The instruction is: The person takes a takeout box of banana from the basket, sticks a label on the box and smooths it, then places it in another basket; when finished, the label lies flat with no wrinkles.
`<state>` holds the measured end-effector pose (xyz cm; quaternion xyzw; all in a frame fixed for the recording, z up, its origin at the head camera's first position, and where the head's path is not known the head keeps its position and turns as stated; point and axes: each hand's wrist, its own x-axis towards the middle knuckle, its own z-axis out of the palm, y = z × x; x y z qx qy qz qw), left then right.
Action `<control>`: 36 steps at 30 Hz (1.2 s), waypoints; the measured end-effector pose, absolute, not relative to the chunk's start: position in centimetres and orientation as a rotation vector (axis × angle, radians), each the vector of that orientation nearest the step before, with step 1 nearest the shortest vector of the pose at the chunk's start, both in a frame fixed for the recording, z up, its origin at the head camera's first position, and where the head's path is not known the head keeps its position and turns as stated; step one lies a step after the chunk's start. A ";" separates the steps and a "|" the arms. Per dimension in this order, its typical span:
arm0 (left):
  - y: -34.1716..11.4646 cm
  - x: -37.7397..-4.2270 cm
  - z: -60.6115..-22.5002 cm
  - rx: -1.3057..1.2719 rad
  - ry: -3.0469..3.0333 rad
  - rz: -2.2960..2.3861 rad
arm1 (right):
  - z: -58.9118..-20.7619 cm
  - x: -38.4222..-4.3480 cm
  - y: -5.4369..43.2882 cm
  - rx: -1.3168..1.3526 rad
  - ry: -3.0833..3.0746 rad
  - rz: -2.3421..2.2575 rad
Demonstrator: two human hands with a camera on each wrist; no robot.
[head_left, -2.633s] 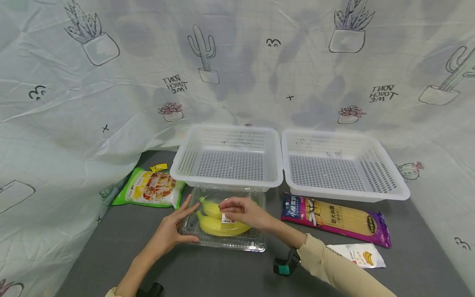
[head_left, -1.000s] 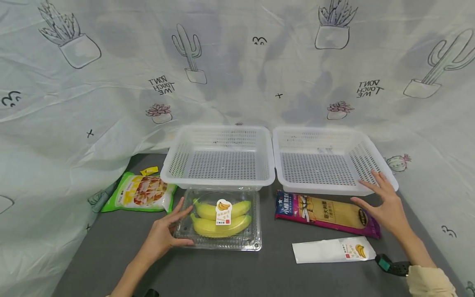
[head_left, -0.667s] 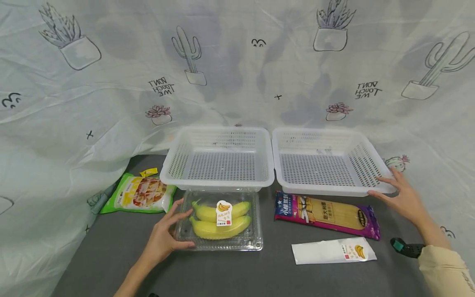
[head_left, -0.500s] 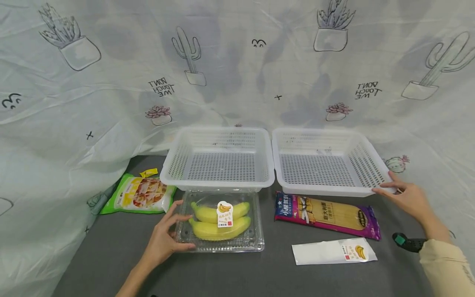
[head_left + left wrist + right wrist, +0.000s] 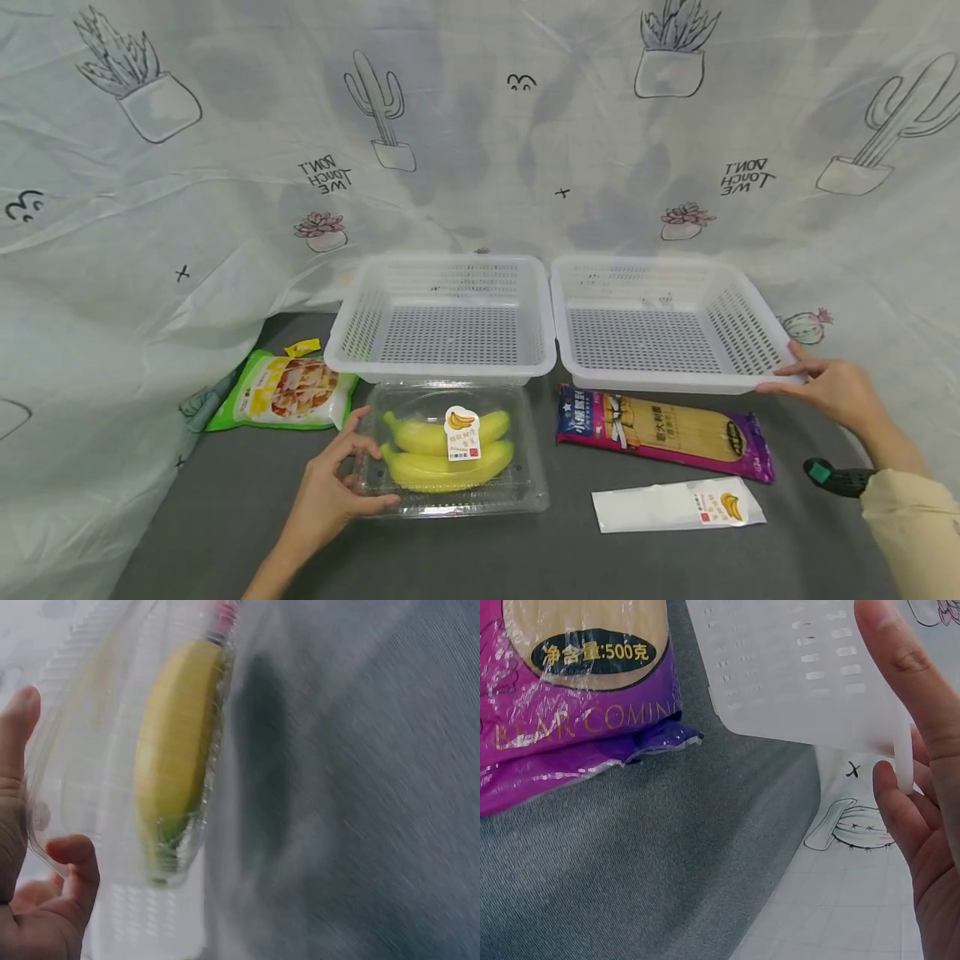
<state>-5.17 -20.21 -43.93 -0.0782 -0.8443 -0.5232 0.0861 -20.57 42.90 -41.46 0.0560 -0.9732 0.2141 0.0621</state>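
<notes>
My left hand (image 5: 327, 482) grips the left side of a clear plastic clamshell box (image 5: 528, 467), thumb at the front, fingers behind. Two yellow bananas (image 5: 448, 473) lie inside it. On the lid sits a white sticker (image 5: 462, 435) with a banana picture. In the left wrist view the box is tilted, with a dark shadow on the cloth beside it. At the far right, my right hand (image 5: 836, 393) pinches the front right corner of the right white basket (image 5: 660, 383); in the right wrist view the rim (image 5: 904, 761) passes between thumb and fingers.
A second white basket (image 5: 442, 369) stands left of the first, behind the box. Front right lie a purple spaghetti packet (image 5: 667, 433) and a white sticker strip (image 5: 645, 508). A green food bag (image 5: 288, 393) and a small yellow sachet (image 5: 302, 347) lie at left.
My right hand has left the lid's sticker, moved right and taken hold of the right basket's corner. The box in my left hand has risen and come slightly nearer.
</notes>
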 end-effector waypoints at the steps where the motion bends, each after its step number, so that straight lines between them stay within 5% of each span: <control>1: -19.9 -5.1 -43.6 -0.228 -2.517 -1.563 | -41.4 -20.6 42.9 0.169 -2.942 0.634; 20: -15.3 -6.1 -36.9 -0.222 -2.522 -1.649 | -41.2 -20.8 42.8 0.115 -2.979 0.577; 36: -11.7 -10.5 -36.6 -0.401 -2.428 -1.637 | -41.0 -20.8 42.5 0.096 -2.999 0.586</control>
